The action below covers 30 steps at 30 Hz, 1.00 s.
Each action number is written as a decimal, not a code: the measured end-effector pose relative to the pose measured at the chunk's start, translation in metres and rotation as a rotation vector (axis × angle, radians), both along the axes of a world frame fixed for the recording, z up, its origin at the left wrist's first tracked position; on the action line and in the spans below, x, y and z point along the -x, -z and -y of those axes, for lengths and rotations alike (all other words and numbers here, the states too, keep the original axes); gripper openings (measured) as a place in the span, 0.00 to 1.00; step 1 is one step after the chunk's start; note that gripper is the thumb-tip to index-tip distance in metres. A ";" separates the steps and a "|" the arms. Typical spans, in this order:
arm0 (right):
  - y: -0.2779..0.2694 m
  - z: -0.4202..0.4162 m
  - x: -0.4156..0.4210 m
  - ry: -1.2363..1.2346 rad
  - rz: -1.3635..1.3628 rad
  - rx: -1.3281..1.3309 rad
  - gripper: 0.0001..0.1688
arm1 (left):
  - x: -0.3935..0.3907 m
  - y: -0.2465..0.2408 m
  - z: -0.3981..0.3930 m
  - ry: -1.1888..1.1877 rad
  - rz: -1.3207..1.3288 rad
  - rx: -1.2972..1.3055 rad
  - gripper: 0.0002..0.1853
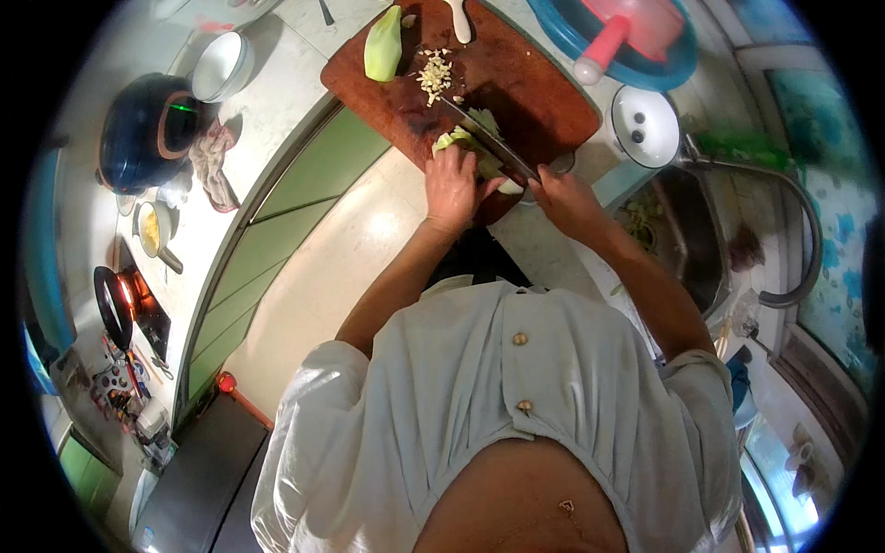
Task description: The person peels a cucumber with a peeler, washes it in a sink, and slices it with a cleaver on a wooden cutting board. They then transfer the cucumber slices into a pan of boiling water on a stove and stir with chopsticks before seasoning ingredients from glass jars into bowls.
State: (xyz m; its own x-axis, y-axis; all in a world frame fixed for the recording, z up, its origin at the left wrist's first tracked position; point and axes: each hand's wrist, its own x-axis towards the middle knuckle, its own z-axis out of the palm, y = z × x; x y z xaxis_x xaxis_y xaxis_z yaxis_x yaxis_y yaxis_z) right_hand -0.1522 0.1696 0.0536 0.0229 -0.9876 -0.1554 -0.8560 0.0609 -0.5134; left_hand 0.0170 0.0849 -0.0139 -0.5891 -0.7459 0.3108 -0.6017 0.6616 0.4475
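My right hand (570, 200) grips the handle of a kitchen knife (487, 138), whose blade points up and left across the brown cutting board (539, 97). On the board's near part my left hand (453, 186) rests on a pale green vegetable (453, 140), beside the blade. Thin green slices (486, 121) lie on the blade's far side. Close to the knife tip is a small heap of chopped garlic (435, 76). A larger peeled green piece (383, 45) lies at the board's upper left. The underside of my left hand is hidden.
A white bowl (646, 128) stands right of the board, near the sink (691, 235). Behind it, a blue basin (671, 72) holds a pink scoop (612, 41). Leftward are white bowls (220, 67), a dark rice cooker (142, 135), a cloth (213, 166) and a pan (114, 307).
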 end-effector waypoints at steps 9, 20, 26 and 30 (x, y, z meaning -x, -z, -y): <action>0.007 -0.001 0.002 0.017 0.003 -0.010 0.12 | 0.004 0.005 -0.010 0.199 -0.136 -0.255 0.13; 0.003 -0.002 0.001 0.040 0.021 -0.053 0.13 | -0.001 -0.018 0.003 0.245 0.058 -0.352 0.10; -0.005 0.001 -0.004 0.064 0.038 -0.119 0.14 | -0.020 0.007 0.021 -0.325 -0.379 -0.823 0.13; -0.004 0.001 -0.007 0.051 -0.015 -0.104 0.14 | -0.006 0.021 0.014 -0.437 -0.541 -0.744 0.16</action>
